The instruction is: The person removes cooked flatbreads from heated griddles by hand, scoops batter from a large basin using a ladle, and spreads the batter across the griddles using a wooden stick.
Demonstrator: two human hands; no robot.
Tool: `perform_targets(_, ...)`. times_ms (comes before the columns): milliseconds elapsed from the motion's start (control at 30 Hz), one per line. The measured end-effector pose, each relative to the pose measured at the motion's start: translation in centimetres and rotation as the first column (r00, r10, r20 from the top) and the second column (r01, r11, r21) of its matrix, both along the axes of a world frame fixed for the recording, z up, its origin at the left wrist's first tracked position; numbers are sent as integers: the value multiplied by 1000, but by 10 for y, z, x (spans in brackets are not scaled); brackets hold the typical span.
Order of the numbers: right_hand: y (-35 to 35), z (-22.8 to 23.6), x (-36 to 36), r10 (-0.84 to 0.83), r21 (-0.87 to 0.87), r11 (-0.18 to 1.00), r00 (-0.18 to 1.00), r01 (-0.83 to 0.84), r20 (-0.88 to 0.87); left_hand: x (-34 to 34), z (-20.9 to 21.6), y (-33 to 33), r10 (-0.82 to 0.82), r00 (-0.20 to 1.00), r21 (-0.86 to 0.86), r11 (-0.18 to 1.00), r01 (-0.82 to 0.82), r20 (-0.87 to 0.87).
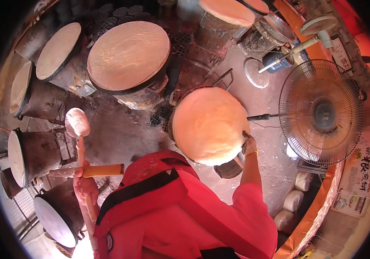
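Note:
In front of me, a large round pancake [208, 123] covers a hot griddle. My right hand [249, 145] is at its right edge, fingertips closed on the rim; the fingertips look dark. My left hand [85, 186], off to the left, is wrapped round a long wooden-handled tool [81, 151] whose rounded head is coated in pale batter or dough. The same hand also holds a scraper [104, 170] crosswise, its orange-brown wooden handle to the right and its flat blade to the left.
Several drum stoves with round griddles curve round the left and back; a big one [129, 56] and a paler one [58, 51] carry thin pancakes. A standing fan [322, 113] is at the right. Wrapped bundles [293, 200] lie below it, beside an orange-edged counter [328, 203].

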State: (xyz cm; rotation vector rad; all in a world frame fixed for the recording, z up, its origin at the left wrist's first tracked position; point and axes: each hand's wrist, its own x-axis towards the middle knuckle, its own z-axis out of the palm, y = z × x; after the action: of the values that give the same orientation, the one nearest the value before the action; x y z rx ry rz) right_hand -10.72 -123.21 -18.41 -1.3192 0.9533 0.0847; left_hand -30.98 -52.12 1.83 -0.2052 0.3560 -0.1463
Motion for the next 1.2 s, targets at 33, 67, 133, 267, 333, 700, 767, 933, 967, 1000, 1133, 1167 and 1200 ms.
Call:
perform_targets(33,4,1,2,-6,-90,996,998,0,-70,3,0,-3,10,999,7,1000,-10,-31)
perform_targets(67,8,3,5,-2,-81,997,997,-4,-75,4,-1,-4,14,999,16,1000,-13,-36)
perform_targets(133,21,5,10,11,-147,989,1000,-14,-16,5,-4,-1,22,1000,-13,1000,-22,-12)
perform_targets(267,10,-10,17,-16,-741,601,923,-299,-385,4,-4,20,60,998,23,998,-60,-22)
perform_targets(333,30,11,18,-64,-934,276,965,-229,-255,3,7,33,78,997,24,997,-78,-12)
perform_targets(700,407,103,133,427,-949,310,883,59,194,-90,27,211,392,904,345,883,-318,-169)
perform_targets(767,514,106,142,700,-966,257,686,17,198,-112,3,252,383,916,170,917,-361,-123)
perform_targets(933,783,122,112,924,-844,362,271,-395,269,-152,53,296,562,796,512,763,-394,-225)
perform_targets(967,832,135,103,967,-930,243,143,-277,210,-158,61,308,579,807,481,744,-463,-118)
perform_targets(1000,879,148,98,991,-982,130,24,-135,128,-161,64,323,593,805,442,725,-529,-9)
perform_targets(1133,1047,130,119,960,-981,132,-228,-139,162,-166,18,389,667,693,357,739,-570,-275)
perform_targets(1167,1087,135,123,963,-989,87,-245,-116,114,-169,7,403,624,725,231,782,-579,-293)
perform_targets(1200,1126,140,130,963,-995,44,-260,-93,67,-168,1,415,632,719,233,775,-588,-290)
